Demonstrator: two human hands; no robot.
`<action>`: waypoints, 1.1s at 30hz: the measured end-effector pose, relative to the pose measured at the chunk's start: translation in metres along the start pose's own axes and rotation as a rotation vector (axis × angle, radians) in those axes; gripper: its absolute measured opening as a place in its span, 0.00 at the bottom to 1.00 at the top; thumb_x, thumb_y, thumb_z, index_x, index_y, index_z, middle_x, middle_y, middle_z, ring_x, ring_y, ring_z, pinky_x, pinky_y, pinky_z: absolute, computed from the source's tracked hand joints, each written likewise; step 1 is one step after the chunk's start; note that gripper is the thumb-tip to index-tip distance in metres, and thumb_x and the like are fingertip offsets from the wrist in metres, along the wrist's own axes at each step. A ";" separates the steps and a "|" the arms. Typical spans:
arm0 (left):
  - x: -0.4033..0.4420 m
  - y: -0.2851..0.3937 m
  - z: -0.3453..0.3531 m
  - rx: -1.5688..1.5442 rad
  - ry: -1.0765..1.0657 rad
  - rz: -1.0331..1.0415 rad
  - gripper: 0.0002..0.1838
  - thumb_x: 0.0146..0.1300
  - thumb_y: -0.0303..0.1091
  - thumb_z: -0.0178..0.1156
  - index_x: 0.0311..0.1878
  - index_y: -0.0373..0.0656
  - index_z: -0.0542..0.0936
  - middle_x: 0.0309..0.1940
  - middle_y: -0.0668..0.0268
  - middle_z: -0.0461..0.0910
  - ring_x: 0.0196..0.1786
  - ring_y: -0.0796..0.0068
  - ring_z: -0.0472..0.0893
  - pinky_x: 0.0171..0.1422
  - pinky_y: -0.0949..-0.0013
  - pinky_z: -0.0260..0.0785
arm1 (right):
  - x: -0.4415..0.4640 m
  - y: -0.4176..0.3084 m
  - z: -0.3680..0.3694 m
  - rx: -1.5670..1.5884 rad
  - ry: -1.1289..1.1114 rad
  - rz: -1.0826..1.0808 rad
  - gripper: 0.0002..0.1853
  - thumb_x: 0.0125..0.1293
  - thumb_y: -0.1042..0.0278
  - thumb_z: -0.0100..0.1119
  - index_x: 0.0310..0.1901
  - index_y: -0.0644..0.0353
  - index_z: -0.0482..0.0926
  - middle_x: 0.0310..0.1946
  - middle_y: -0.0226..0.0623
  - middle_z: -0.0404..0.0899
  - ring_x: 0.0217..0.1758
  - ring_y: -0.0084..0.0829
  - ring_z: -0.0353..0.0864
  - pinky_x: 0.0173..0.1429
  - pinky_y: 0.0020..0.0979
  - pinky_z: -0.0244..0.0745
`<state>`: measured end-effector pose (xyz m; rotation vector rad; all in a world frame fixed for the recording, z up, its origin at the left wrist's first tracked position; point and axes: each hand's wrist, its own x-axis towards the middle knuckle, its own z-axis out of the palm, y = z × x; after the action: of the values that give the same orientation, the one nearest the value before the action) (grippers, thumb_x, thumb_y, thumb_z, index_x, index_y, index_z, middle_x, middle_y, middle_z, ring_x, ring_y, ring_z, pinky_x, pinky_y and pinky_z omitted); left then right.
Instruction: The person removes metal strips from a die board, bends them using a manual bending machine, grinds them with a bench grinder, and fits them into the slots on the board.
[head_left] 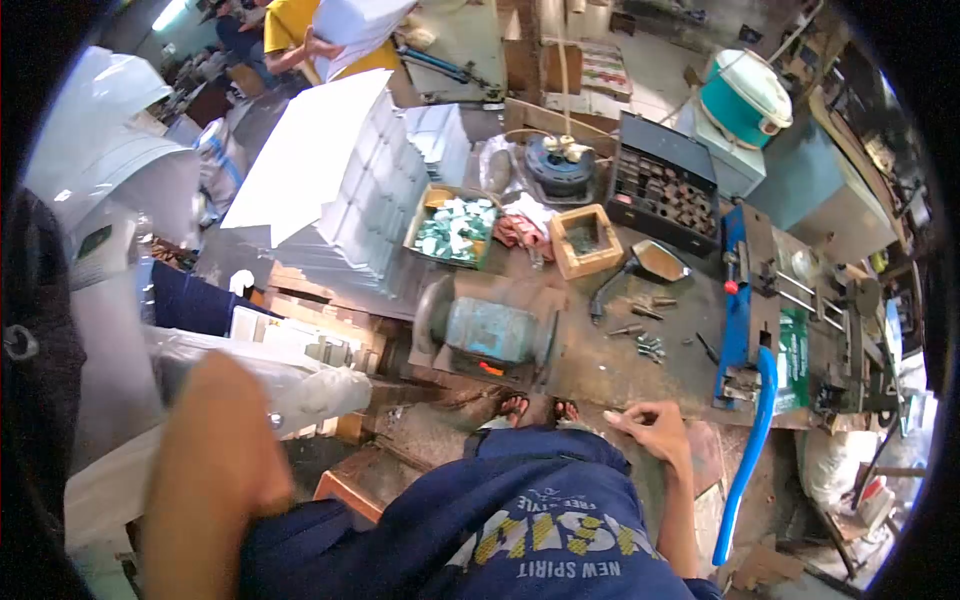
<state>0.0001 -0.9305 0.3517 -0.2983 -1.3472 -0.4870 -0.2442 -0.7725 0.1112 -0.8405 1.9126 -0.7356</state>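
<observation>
My right hand [657,432] is over the front edge of the workbench [600,375]. Its thumb and forefinger curl together in a pinch, with a small pale spot at the tips that I cannot make out. My left arm [215,460] is a large blur at the lower left, bent at the elbow, and its hand is out of view. In front of me on the bench is a blue bench grinder [490,328]. Right of my right hand, a bright blue handle [748,470] hangs down from a blue metal fixture [737,300].
A tall stack of white sheets [345,180] stands left of a box of green-and-white pieces [455,230]. Behind are a wooden box [585,242], a black case of metal parts [665,185] and a teal cooler [745,98]. A person in yellow [290,30] carries a white bundle.
</observation>
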 end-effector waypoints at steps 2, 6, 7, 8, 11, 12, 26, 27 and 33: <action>-0.002 -0.002 0.002 -0.002 0.062 0.011 0.24 0.76 0.48 0.42 0.47 0.38 0.80 0.44 0.58 0.81 0.45 0.64 0.79 0.54 0.58 0.71 | 0.004 -0.002 -0.001 -0.046 0.030 0.002 0.16 0.56 0.58 0.75 0.34 0.65 0.89 0.24 0.35 0.85 0.28 0.21 0.80 0.36 0.29 0.75; -0.007 -0.011 0.005 0.018 0.164 0.041 0.23 0.76 0.49 0.42 0.49 0.38 0.78 0.44 0.58 0.80 0.45 0.63 0.78 0.53 0.58 0.70 | -0.005 0.009 -0.006 -0.151 0.041 0.012 0.15 0.57 0.64 0.72 0.42 0.65 0.88 0.30 0.38 0.88 0.33 0.24 0.83 0.41 0.29 0.77; -0.009 -0.013 0.006 0.016 0.198 0.060 0.23 0.76 0.49 0.42 0.50 0.38 0.78 0.45 0.58 0.79 0.45 0.63 0.78 0.53 0.58 0.70 | -0.009 0.004 -0.006 -0.216 0.095 -0.040 0.15 0.57 0.65 0.72 0.44 0.64 0.88 0.30 0.38 0.87 0.33 0.24 0.82 0.41 0.29 0.77; -0.012 -0.014 0.006 0.006 0.233 0.085 0.23 0.75 0.49 0.42 0.50 0.38 0.78 0.45 0.58 0.79 0.45 0.63 0.78 0.53 0.58 0.70 | -0.007 -0.002 -0.001 -0.193 0.112 -0.050 0.15 0.57 0.65 0.72 0.44 0.64 0.88 0.30 0.38 0.87 0.33 0.24 0.82 0.41 0.29 0.77; -0.014 -0.031 0.007 0.041 0.414 0.113 0.24 0.75 0.50 0.42 0.52 0.39 0.77 0.45 0.58 0.78 0.45 0.62 0.77 0.53 0.57 0.69 | -0.030 -0.015 0.001 -0.063 0.075 0.095 0.14 0.57 0.67 0.72 0.44 0.63 0.88 0.27 0.34 0.85 0.30 0.22 0.80 0.39 0.28 0.76; -0.018 -0.039 0.006 0.048 0.509 0.092 0.24 0.75 0.50 0.42 0.52 0.39 0.76 0.46 0.58 0.78 0.46 0.62 0.77 0.53 0.57 0.69 | -0.035 -0.029 0.004 -0.128 0.064 0.142 0.13 0.57 0.69 0.72 0.44 0.63 0.88 0.26 0.33 0.85 0.30 0.21 0.79 0.39 0.27 0.75; -0.150 -0.069 -0.008 0.080 0.071 -0.633 0.15 0.56 0.41 0.53 0.24 0.38 0.72 0.20 0.58 0.69 0.22 0.56 0.71 0.27 0.58 0.61 | -0.015 -0.046 0.053 -0.378 0.136 -0.044 0.15 0.57 0.64 0.71 0.46 0.56 0.89 0.33 0.44 0.88 0.34 0.34 0.87 0.43 0.32 0.77; -0.163 -0.064 -0.011 0.142 0.006 -0.646 0.15 0.56 0.41 0.53 0.24 0.38 0.72 0.20 0.58 0.69 0.22 0.56 0.71 0.27 0.58 0.61 | -0.015 -0.054 0.060 -0.381 0.155 -0.038 0.15 0.57 0.64 0.71 0.46 0.56 0.89 0.33 0.44 0.88 0.34 0.34 0.87 0.43 0.32 0.77; -0.231 -0.002 -0.081 0.448 -0.183 -1.408 0.34 0.76 0.53 0.40 0.20 0.39 0.77 0.15 0.65 0.74 0.17 0.77 0.68 0.22 0.69 0.57 | -0.006 -0.035 0.083 -0.245 0.355 -0.181 0.11 0.61 0.73 0.63 0.44 0.64 0.87 0.33 0.52 0.84 0.36 0.48 0.84 0.43 0.40 0.77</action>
<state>0.0347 -0.9331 0.1091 1.0901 -1.6506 -1.2856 -0.1590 -0.8017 0.1057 -1.1042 2.2984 -0.8112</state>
